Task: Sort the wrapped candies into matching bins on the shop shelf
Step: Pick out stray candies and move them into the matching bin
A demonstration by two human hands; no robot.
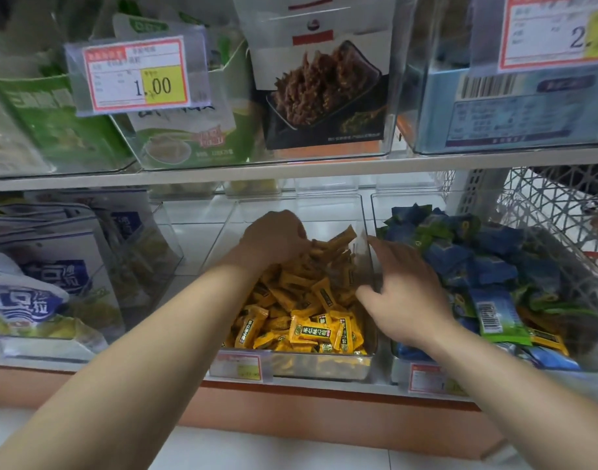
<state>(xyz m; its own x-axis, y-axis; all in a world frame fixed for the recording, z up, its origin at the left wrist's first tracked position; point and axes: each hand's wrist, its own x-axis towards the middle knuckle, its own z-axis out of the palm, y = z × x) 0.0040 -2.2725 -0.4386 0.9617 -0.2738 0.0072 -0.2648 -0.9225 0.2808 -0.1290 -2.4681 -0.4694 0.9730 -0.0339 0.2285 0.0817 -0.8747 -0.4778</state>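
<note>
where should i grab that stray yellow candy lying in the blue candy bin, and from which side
Probably pinch the yellow candy across its long edges, coming straight down from above with the right hand: it lies flat on top of the blue candies near the front of the bin, long sides exposed.

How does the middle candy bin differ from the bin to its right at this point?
The middle bin holds only yellow candies; the right bin holds mostly blue and green candies, with a few yellow strays near its front. The left hand grips candies inside the middle bin; the right hand is open at the wall between the two. Both are clear plastic.
</note>
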